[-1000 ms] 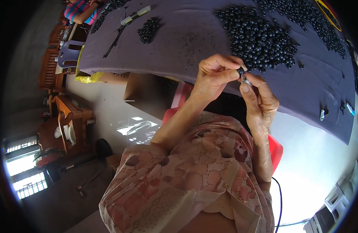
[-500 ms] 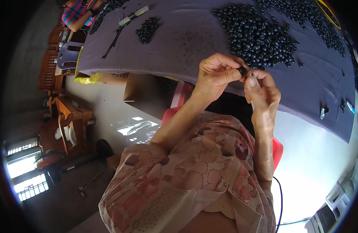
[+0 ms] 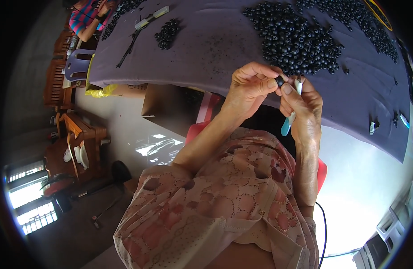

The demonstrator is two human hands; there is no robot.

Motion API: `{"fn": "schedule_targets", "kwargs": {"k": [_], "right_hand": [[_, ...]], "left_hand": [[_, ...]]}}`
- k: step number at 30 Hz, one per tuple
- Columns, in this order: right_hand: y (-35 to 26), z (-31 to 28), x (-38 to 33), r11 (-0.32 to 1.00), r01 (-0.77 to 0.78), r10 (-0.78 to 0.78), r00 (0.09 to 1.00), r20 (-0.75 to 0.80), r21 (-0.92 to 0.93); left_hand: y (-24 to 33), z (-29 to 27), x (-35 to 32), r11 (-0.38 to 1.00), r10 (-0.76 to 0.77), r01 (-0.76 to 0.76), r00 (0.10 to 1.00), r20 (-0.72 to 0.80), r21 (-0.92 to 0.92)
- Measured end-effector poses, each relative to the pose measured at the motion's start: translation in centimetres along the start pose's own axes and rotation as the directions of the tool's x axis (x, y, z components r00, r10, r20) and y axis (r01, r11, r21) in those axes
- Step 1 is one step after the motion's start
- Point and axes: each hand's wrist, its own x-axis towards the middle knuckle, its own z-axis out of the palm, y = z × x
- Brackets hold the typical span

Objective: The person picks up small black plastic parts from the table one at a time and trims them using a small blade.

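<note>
Above the table's near edge, my left hand (image 3: 250, 92) pinches a small round black bead-like piece (image 3: 279, 81) between thumb and fingertips. Close against it, my right hand (image 3: 306, 105) is closed round a slim tool with a white-wrapped handle and a light blue end (image 3: 286, 126). The tool's blue end points down toward my lap, and its upper end rises past my thumb beside the black piece. Its working tip is too small to make out. Just beyond my hands lies a large heap of similar black pieces (image 3: 300, 42) on the purple-grey tablecloth (image 3: 202, 65).
A smaller cluster of black pieces (image 3: 167, 34) lies left of the heap, near a clear-and-pale stick (image 3: 152, 18). Small wrapped scraps (image 3: 373, 127) lie at the right. Another person's arm (image 3: 88, 32) shows at the far left. A cardboard box (image 3: 164, 105) stands below the table edge.
My right hand has turned, so the tool's white handle and blue end now show where they were mostly hidden. My left hand still pinches the black piece in nearly the same place.
</note>
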Motion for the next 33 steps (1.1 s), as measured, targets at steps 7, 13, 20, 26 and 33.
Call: {"fn": "schedule_targets", "kwargs": {"k": [7, 13, 20, 26, 33], "right_hand": [[0.0, 0.3, -0.2, 0.998, 0.033, -0.033, 0.999, 0.005, -0.053], [-0.6, 1.2, -1.9, 0.925, 0.222, -0.234, 0.972, -0.002, -0.31], [-0.2, 1.2, -2.1, 0.797, 0.345, -0.364, 0.929, 0.062, -0.496], [-0.1, 0.9, -2.1, 0.778, 0.353, -0.377, 0.924, 0.064, -0.52], [0.0, 1.4, -1.4, 0.923, 0.221, -0.244, 0.969, -0.035, -0.316]], "left_hand": [[0.1, 0.1, 0.1, 0.999, -0.012, 0.011, 1.0, -0.024, -0.04], [0.8, -0.1, 0.0, 0.994, -0.076, 0.073, 0.997, -0.035, -0.08], [0.8, 0.0, 0.2, 0.997, -0.051, 0.051, 0.999, -0.003, -0.064], [0.7, 0.0, 0.3, 0.998, -0.04, 0.042, 0.999, 0.032, -0.046], [1.1, 0.0, 0.3, 0.989, -0.106, 0.1, 0.993, -0.052, -0.108]]}}
